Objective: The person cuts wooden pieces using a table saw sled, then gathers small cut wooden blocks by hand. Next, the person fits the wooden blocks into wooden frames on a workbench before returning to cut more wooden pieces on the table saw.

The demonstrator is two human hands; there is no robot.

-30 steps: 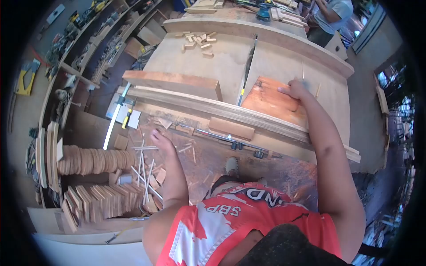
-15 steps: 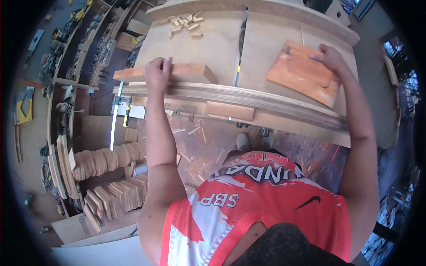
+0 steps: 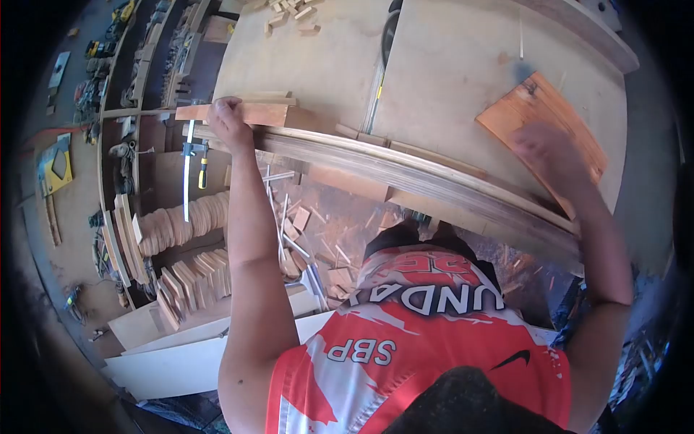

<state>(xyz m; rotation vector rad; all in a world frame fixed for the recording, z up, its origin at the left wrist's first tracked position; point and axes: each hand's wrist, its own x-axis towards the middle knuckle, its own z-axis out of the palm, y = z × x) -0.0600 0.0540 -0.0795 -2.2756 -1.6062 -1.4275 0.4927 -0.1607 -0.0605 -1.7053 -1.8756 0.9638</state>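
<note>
My left hand is closed over the top of a narrow wooden board that lies along the near left edge of the worktable. A thin wooden strip shows just behind that board. On the right, an orange-brown wooden panel lies flat at an angle on the tabletop. Over the near part of this panel is my right hand, smeared by motion, so its fingers and any grip cannot be made out.
A dark saw blade rises from a slot in the tabletop between the two boards. Small wood blocks lie at the far left. A clamp hangs at the near left edge. Offcuts litter the floor; stacked wood pieces stand left.
The view has shifted. My right hand has gone from the panel's far right edge to over its near part, and the panel is turned differently. My left hand stays on its board.
</note>
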